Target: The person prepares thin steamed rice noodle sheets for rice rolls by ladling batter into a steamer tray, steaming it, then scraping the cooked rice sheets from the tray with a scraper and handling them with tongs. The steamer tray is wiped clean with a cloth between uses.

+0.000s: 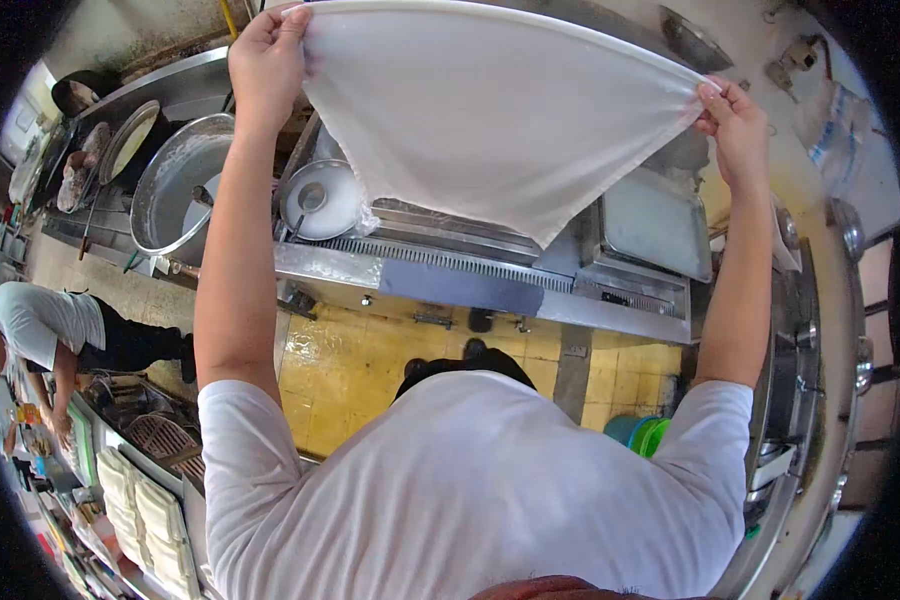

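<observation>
A white cloth point(490, 110) is stretched out between my two raised hands, its top edge pulled nearly taut and its lower part hanging to a point. My left hand point(268, 65) pinches one top corner. At the opposite corner, my right hand point(736, 128) grips the edge between thumb and fingers. Behind and below the cloth runs a metal counter point(320, 262), partly hidden by it. A bowl of white liquid point(338, 208) with a ladle point(312, 197) in it stands near my left forearm. On the right lies a rectangular metal tray point(658, 228) with a pale, whitish surface.
To the left stand a large metal pot point(165, 190) and a dark wok point(130, 145). Another person point(45, 325) bends over a side table at far left. Stacked white blocks point(145, 510) sit lower left. Green buckets point(650, 435) are on the yellow tiled floor point(320, 370).
</observation>
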A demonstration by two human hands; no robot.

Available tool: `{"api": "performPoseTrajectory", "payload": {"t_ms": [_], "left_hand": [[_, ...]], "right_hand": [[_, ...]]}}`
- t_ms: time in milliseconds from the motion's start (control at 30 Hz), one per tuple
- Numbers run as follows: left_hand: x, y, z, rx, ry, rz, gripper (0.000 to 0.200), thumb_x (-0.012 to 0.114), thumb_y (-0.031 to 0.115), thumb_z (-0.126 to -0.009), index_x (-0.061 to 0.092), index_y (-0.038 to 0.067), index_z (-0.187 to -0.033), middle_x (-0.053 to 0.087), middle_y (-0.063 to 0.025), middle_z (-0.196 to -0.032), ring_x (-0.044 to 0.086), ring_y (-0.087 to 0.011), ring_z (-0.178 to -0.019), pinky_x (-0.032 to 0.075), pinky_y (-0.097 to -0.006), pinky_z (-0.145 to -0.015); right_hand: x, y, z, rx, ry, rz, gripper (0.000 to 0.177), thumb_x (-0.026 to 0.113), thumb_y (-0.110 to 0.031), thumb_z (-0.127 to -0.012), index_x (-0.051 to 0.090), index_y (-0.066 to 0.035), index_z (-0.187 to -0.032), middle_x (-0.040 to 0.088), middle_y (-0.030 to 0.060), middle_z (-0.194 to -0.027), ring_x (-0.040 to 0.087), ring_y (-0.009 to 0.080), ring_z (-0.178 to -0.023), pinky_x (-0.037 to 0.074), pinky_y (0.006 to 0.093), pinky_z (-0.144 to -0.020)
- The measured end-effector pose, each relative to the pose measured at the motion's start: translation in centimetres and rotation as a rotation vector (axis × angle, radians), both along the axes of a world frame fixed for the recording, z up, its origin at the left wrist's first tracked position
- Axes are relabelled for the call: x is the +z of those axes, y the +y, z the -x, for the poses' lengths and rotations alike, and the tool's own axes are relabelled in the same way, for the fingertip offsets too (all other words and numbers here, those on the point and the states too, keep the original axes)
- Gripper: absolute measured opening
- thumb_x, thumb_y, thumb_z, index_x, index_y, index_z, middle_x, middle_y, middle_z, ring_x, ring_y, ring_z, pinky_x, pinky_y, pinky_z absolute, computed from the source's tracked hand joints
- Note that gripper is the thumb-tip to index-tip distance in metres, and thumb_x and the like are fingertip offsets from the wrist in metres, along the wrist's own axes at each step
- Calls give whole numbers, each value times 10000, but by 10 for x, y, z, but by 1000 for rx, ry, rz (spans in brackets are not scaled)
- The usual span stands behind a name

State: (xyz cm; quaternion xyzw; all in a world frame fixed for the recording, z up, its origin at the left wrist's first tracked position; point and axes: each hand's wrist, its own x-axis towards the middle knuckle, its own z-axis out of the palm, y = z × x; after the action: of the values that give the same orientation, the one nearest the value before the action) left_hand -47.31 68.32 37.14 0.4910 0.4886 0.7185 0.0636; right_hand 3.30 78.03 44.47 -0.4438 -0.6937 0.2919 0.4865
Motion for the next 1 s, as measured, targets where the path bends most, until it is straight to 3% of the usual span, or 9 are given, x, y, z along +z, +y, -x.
{"api": "performPoseTrajectory", "payload": {"t_ms": [367, 433, 467, 533, 567, 733, 800, 833, 1000], "left_hand": [[-5, -20, -6, 30, -39, 38, 216, 651, 161, -997, 693, -35, -1077, 678, -10, -929, 595, -74, -842, 477, -210, -770], [-8, -15, -2, 66, -29, 19, 193, 668, 172, -980, 701, -5, -1049, 639, 25, -769, 533, -41, -601, 400, -209, -493], [-18, -9, 2, 14, -60, 34, 174, 631, 126, -998, 698, -30, -1034, 671, -6, -944, 584, -81, -834, 466, -213, -765], [-38, 1, -4, 55, -29, 131, 160, 639, 130, -990, 706, -11, -1024, 656, 6, -865, 553, -51, -746, 433, -204, -656], [-51, 10, -6, 102, -6, 216, 147, 647, 135, -983, 715, 7, -1014, 640, 18, -786, 523, -21, -658, 400, -196, -548], [-236, 78, 9, 31, 134, 594, 124, 654, 108, -941, 721, 7, -972, 722, -67, -856, 642, -142, -785, 508, -308, -721], [-334, 100, 16, 37, 147, 750, 137, 657, 122, -926, 741, 34, -989, 748, -121, -913, 696, -208, -846, 525, -338, -777], [-365, 108, 21, 66, 194, 817, 147, 659, 134, -920, 754, 52, -996, 753, -146, -944, 716, -239, -875, 528, -344, -795], [-374, 144, 4, 246, 318, 787, 129, 703, 154, -867, 786, 101, -950, 740, -134, -945, 700, -306, -909, 534, -380, -819]], "right_hand": [[-12, -41, 3, -12, 47, 52, 276, 656, -179, -967, 661, 15, -1164, 699, 52, -992, 656, 110, -831, 524, 243, -705], [-18, -39, 0, -3, 64, 62, 254, 657, -169, -964, 672, 4, -1149, 702, 47, -966, 653, 107, -814, 521, 241, -700], [-25, -35, 0, -7, 72, 68, 254, 657, -169, -964, 672, 4, -1149, 702, 47, -966, 653, 107, -814, 521, 241, -700], [-49, -24, 6, -83, 6, 132, 196, 652, -130, -967, 681, -15, -1122, 697, 26, -934, 643, 81, -814, 524, 223, -713], [-68, -14, 11, -75, -38, 172, 206, 645, -148, -967, 687, -13, -1117, 703, 45, -936, 658, 114, -819, 538, 253, -718], [-272, 62, 32, -107, 0, 601, 177, 623, -90, -939, 716, -6, -1064, 717, 86, -935, 685, 188, -823, 572, 317, -722], [-399, 100, 19, -133, -48, 522, 179, 677, -114, -871, 757, 14, -968, 718, 118, -796, 693, 194, -810, 546, 329, -731], [-411, 106, 25, -129, -46, 524, 179, 677, -114, -871, 757, 14, -968, 718, 118, -796, 693, 194, -810, 546, 329, -731], [-453, 137, 51, -366, -345, 285, 195, 743, -195, -792, 787, -67, -933, 724, 176, -844, 701, 317, -813, 530, 391, -800]]}}
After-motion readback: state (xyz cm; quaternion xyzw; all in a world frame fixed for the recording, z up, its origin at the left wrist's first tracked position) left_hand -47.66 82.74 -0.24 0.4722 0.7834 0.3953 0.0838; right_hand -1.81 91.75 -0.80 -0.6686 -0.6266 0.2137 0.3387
